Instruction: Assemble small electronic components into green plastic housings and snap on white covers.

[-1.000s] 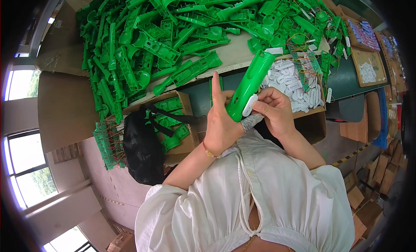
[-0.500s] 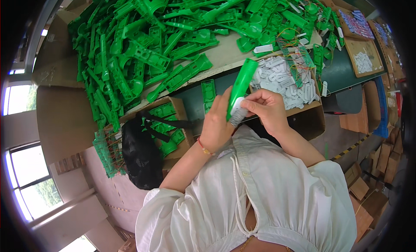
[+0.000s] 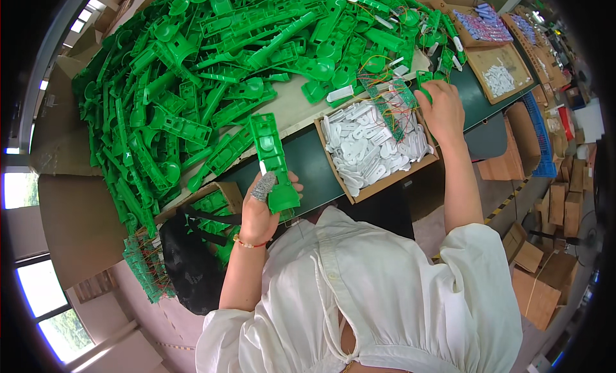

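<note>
My left hand [image 3: 258, 205] grips the lower end of a long green plastic housing half [image 3: 268, 145], its hollow, ribbed inside facing up. A grey wrap covers the thumb, and a small white part shows at the housing's left edge. Out to the right, my right hand [image 3: 444, 113] has its fingers curled beside wired green circuit boards [image 3: 388, 110] and a small green housing piece [image 3: 423, 78]. What its fingertips hold, if anything, is hidden. Between the hands stands a cardboard box [image 3: 378, 192] filled with white plastic covers [image 3: 372, 148].
A large heap of green housings [image 3: 212, 71] covers the table's far left. At lower left are a black bag [image 3: 192, 254] and more boards with wires [image 3: 146, 267]. Far right hold a cardboard tray of white parts [image 3: 498, 81] and a box of purplish cylinders [image 3: 481, 25].
The hands have parted. My left hand has lowered the green housing and turned its hollow side up. My right hand has let go of it and moved right, past the white covers.
</note>
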Demonstrator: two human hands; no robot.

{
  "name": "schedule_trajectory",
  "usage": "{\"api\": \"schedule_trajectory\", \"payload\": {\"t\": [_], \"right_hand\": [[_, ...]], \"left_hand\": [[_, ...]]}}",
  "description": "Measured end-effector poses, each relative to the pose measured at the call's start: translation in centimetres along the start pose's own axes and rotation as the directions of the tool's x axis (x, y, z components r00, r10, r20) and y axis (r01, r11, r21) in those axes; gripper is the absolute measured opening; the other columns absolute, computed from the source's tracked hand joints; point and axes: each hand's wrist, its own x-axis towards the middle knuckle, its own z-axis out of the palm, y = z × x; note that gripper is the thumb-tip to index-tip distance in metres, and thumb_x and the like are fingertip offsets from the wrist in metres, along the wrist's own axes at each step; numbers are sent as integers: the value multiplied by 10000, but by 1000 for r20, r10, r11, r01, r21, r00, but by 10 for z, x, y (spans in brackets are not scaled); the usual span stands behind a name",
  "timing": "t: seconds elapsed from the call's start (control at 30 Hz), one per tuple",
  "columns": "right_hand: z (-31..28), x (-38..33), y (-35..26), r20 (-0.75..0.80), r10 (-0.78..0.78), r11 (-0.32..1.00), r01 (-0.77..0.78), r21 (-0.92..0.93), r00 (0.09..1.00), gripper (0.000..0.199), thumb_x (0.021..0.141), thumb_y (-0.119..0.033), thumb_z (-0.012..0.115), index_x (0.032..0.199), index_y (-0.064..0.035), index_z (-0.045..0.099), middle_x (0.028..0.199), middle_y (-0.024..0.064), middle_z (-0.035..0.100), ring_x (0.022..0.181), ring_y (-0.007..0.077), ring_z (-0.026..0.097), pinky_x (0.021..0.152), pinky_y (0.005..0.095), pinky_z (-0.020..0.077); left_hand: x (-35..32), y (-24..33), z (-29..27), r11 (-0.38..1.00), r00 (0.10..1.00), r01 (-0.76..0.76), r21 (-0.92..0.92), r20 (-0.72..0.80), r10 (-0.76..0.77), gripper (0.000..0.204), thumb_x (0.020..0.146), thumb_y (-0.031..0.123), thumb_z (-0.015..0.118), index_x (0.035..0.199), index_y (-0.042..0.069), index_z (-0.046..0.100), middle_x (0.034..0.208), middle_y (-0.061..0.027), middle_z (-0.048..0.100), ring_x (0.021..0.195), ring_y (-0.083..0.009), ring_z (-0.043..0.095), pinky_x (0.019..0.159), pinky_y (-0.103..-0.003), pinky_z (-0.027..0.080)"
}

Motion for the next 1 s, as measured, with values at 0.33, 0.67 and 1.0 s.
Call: {"api": "schedule_trajectory", "payload": {"t": [0.33, 0.67, 1.0], "right_hand": [[-16, -6, -62, -361, -322, 846, 438, 306, 875, 155, 721, 17, 637, 838, -17, 540, 955, 106, 614, 818, 284, 583, 697, 356, 474], [-30, -25, -129, -327, -518, 526, 596, 607, 791, 201, 706, 15, 649, 891, -1, 572, 893, 120, 608, 722, 257, 606, 589, 306, 501], [-24, -27, -140, -68, -470, 534, 345, 772, 880, 225, 722, 2, 669, 920, -12, 564, 871, 121, 607, 726, 264, 605, 589, 325, 488]], "left_hand": [[4, 16, 16, 928, 951, -256, 270, -104, 292, 409, 788, 84, 639, 1147, 9, 458, 886, -59, 574, 774, -164, 572, 701, -300, 469], [11, 39, 59, 500, 759, -596, 628, 237, 607, 449, 694, -9, 735, 1058, 15, 473, 895, -96, 650, 827, -159, 613, 743, -277, 473], [15, 29, 54, 825, 857, -501, 264, 20, 514, 466, 710, -72, 683, 1107, 33, 463, 927, -95, 633, 822, -150, 589, 719, -279, 487]]}}
